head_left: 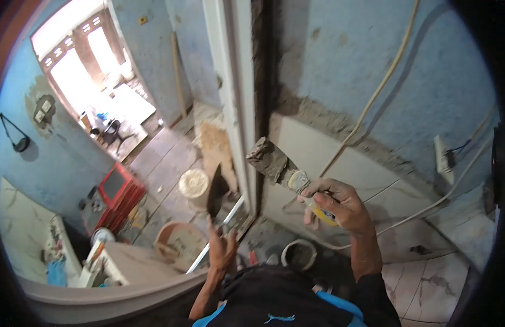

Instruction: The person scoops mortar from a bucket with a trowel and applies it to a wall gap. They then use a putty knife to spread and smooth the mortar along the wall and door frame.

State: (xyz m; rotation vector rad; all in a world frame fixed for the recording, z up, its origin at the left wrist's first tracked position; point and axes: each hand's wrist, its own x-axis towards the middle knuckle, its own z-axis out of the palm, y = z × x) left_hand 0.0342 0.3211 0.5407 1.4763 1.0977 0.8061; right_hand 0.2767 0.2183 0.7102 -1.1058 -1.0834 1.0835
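Left hand: the left hand (222,253) is gripping the handle of a trowel (215,192), fingers closed round it, low and close to the body.
Trowel: its dark, leaf-shaped metal blade is pointing up from the left hand, thin and smooth, tapering to a tip.
Right hand: the right hand (342,206) is clasping a scraper (282,171) by its yellow grip, fingers wrapped tight, held higher than the left hand and off to its right.
Scraper: the flat blade is slanting up and left from the right hand, carrying a rough grey lump of mortar (265,155) at its end.
Mortar: it is looking wet, coarse and clumpy, sitting just beside the frame (236,98) and in front of the tile (317,158).
Tile: large pale glossy slabs are lying behind the right hand, with a ragged grey mortar band along their top edge.
Wall (345,54): blue paint, patchy and matt, is rising above the right hand.
Cable (383,82): a pale round cord is running down the wall towards the right hand.
Frame: a white, straight upright is standing between the two hands, above them.
Bucket (193,185): a round, dust-caked tub is sitting far below, beyond the trowel tip.
Pail (298,253): a small round grey-stained one is resting on the floor under the right hand.
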